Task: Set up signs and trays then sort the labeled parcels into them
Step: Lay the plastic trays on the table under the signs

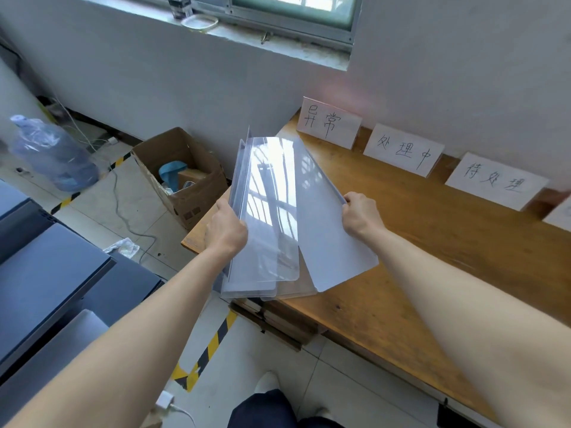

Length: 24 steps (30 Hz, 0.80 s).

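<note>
Above the left end of the wooden table (432,242) I hold a stack of clear plastic trays (265,217). My left hand (227,228) grips the stack's left edge. At the right, my right hand (361,214) pinches the edge of one clear tray (327,230), which is fanned out from the rest. Three white handwritten signs lean against the wall at the table's back: one on the left (329,122), one in the middle (403,150) and one on the right (496,181). A fourth sign (560,213) shows partly at the right edge. No parcels are in view.
An open cardboard box (182,174) with odds and ends stands on the floor left of the table. A large water bottle (54,152) lies further left. Grey cabinets (55,273) fill the lower left. Yellow-black tape (213,344) and a cable (123,208) mark the floor.
</note>
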Each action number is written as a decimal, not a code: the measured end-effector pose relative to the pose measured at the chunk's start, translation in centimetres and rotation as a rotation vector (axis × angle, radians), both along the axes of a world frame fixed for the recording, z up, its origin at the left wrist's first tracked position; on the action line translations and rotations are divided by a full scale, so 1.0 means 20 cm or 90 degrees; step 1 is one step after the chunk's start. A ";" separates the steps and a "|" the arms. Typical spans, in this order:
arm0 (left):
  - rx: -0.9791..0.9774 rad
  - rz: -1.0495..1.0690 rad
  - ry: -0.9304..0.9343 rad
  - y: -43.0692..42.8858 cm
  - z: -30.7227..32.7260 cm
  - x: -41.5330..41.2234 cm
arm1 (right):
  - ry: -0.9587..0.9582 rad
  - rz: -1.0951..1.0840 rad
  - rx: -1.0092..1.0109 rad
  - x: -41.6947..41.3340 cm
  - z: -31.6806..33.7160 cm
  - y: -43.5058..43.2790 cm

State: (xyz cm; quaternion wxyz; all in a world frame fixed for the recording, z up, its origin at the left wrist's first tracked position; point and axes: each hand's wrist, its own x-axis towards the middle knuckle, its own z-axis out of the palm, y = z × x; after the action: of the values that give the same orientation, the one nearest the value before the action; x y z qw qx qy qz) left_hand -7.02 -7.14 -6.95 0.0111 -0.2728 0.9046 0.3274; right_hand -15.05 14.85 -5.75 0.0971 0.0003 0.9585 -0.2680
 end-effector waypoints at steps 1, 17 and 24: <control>-0.005 0.001 0.005 0.02 0.01 0.01 | 0.012 -0.001 0.027 0.01 0.01 0.02; -0.074 -0.024 0.112 0.49 0.18 0.11 | 0.176 -0.007 0.165 0.17 0.24 0.54; -0.045 -0.128 0.081 0.78 0.19 -0.04 | 0.181 -0.139 0.197 0.27 0.23 0.96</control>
State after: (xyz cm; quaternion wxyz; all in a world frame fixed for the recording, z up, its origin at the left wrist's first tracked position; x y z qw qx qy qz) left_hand -7.88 8.39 -3.14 -0.0232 -0.1597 0.9372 0.3093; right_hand -9.63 33.95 -1.15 -0.0695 0.0807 0.9865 -0.1242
